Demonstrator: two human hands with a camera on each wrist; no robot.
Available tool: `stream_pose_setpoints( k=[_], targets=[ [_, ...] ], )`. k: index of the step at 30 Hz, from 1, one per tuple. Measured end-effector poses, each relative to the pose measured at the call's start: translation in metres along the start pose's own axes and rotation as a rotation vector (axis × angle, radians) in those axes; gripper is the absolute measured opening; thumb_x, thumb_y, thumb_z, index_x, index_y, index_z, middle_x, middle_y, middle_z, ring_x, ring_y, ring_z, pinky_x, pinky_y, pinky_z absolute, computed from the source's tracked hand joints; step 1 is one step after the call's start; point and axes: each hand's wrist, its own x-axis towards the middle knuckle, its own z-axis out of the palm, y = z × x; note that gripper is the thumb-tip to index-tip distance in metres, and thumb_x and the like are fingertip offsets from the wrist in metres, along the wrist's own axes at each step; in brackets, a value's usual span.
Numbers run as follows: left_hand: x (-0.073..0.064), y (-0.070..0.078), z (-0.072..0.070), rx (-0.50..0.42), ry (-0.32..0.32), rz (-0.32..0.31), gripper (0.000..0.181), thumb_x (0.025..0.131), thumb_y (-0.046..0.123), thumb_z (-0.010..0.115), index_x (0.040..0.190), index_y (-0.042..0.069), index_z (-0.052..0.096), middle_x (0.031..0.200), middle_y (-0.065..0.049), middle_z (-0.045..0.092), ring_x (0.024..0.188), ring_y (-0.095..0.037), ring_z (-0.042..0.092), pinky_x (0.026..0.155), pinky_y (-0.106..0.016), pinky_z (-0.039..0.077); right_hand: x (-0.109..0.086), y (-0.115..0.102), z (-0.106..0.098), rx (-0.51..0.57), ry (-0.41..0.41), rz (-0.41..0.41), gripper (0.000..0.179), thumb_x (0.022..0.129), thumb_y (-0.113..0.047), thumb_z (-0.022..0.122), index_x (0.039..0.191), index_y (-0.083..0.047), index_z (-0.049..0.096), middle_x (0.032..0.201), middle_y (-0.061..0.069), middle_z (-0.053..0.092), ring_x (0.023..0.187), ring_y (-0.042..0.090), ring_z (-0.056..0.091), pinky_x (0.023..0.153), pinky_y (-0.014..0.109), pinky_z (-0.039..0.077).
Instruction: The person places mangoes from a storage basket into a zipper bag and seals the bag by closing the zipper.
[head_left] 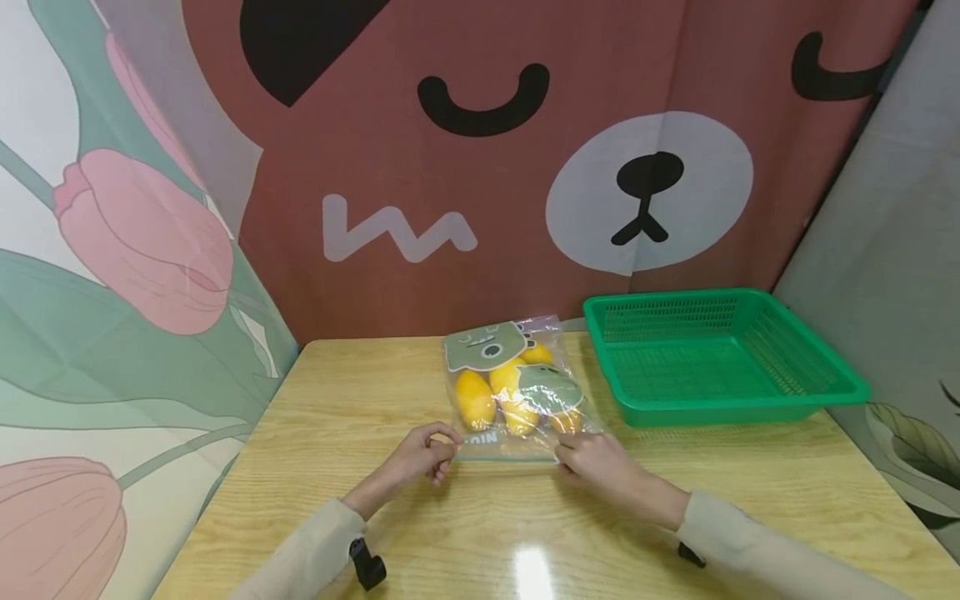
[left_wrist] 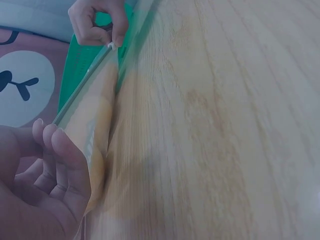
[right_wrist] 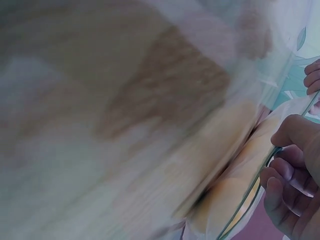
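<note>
A clear zip bag (head_left: 510, 455) with green cartoon prints lies on the table, its zip edge towards me. Inside it are several yellow mangoes (head_left: 475, 402). My left hand (head_left: 422, 455) pinches the near left corner of the bag between thumb and fingers. At the near right corner, my right hand (head_left: 600, 468) pinches the end of the zip. In the left wrist view a small white slider (left_wrist: 111, 45) shows at the right hand's fingertips. The right wrist view shows the greenish zip strip (right_wrist: 248, 192) running along beneath the right fingers.
A green plastic basket (head_left: 742, 410) with slotted walls stands at the back right of the wooden table (head_left: 360, 383). Behind the table hangs a curtain (head_left: 420, 292) with a bear face. Printed cloth also hangs at both sides.
</note>
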Motion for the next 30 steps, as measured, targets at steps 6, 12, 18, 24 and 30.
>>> stream_pose_setpoints(
  k=[6,12,18,24,30],
  targets=[
    [0.000,-0.001,0.000,-0.002,-0.002,-0.002,0.027,0.098,0.008,0.055,0.120,-0.007,0.056,0.062,-0.002,0.054,0.053,-0.011,0.048,0.051,-0.024,0.047,-0.007,0.005,0.000,-0.029,0.022,0.004,0.025,0.070,-0.009,0.081,0.070,-0.012,0.056,0.073,-0.002,0.060,0.058,0.014,0.056,0.047,0.025,0.049],
    [0.001,-0.002,-0.001,-0.008,-0.002,-0.003,0.026,0.098,0.007,0.056,0.119,-0.007,0.056,0.061,-0.001,0.054,0.053,-0.011,0.048,0.051,-0.024,0.047,-0.013,0.009,-0.004,-0.050,0.027,0.007,0.021,0.070,-0.008,0.080,0.071,-0.011,0.059,0.072,-0.001,0.062,0.056,0.013,0.055,0.043,0.022,0.044],
    [0.002,-0.002,-0.002,-0.006,0.002,0.007,0.026,0.097,0.007,0.054,0.119,-0.007,0.056,0.061,-0.001,0.054,0.052,-0.011,0.048,0.050,-0.024,0.047,-0.016,0.014,-0.006,-0.063,0.045,-0.003,0.024,0.068,-0.007,0.079,0.069,-0.012,0.055,0.068,-0.003,0.056,0.055,0.011,0.053,0.042,0.022,0.043],
    [0.002,-0.004,-0.002,-0.003,0.005,0.003,0.025,0.097,0.006,0.054,0.118,-0.006,0.057,0.060,0.000,0.054,0.053,-0.011,0.048,0.051,-0.025,0.047,-0.021,0.017,-0.008,-0.073,0.059,-0.007,0.027,0.067,-0.005,0.076,0.068,-0.013,0.050,0.066,-0.005,0.051,0.053,0.009,0.047,0.043,0.021,0.042],
    [0.001,-0.003,-0.003,-0.013,0.005,0.003,0.026,0.097,0.006,0.055,0.119,-0.008,0.056,0.061,-0.002,0.054,0.054,-0.012,0.048,0.051,-0.025,0.046,-0.027,0.021,-0.012,-0.066,0.051,0.016,0.027,0.066,-0.003,0.074,0.067,-0.013,0.048,0.065,-0.006,0.047,0.052,0.008,0.044,0.042,0.021,0.040]
  ],
)
